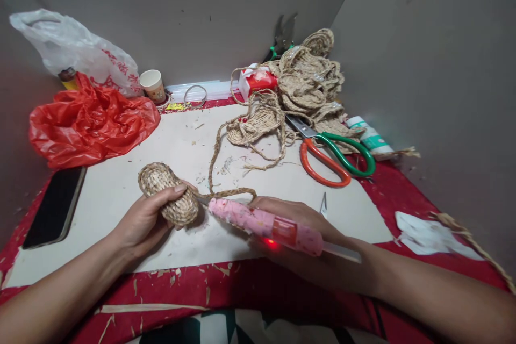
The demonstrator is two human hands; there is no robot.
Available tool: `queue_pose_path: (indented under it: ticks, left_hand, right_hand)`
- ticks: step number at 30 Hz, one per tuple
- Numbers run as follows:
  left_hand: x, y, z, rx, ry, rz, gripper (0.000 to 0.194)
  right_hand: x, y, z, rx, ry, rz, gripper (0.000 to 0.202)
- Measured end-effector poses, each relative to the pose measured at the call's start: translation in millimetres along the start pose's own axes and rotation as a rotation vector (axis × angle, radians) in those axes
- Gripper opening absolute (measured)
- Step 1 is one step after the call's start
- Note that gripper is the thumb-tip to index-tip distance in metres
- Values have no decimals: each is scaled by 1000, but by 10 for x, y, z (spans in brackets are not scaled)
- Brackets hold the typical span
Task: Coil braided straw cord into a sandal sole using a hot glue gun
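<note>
The left hand (147, 221) grips a sole-shaped braid coil (184, 209), presumably steadying it for the hot-glue gun (245, 219) the right hand (296, 208) clasps.

Craft wkspc: glue gun (264, 226), scissors (310, 133)

Woven piece (183, 208) was rough braided straw; cord (234, 192) looked the same. Glue gun (245, 219) was plastic, surface blotchy; glue stick (342, 252) smooth, translucent. Scissors (324, 138) had metal blades, glossy coated handles. Red bag (97, 123) was shiny crinkled plastic, white bag (80, 51) thin, see-through. Phone (54, 207) looked glossy; cup (151, 83), matt paper. Bench cloth (161, 285) looked matt.
</note>
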State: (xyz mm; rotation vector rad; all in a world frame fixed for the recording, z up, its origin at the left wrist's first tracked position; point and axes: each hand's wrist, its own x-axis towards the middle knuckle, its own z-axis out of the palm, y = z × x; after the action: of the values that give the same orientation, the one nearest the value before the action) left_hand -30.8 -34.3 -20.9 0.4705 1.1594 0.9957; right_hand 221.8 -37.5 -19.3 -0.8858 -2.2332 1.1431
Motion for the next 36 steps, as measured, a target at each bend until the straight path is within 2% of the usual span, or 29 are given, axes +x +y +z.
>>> queue_pose_path:
  ticks: [11,29,36]
  left_hand:
    - [-19,-29,31,42,-49,-25,18]
    - [-1,-32,16,20,-71,-23,21]
    - [6,-27,13,19,-78,-23,23]
  right_hand:
    - [-12,45,66,-32,33,43,18]
    - [-11,-8,70,-132,42,-28,13]
    - [-31,48,73,-69,44,-77,12]
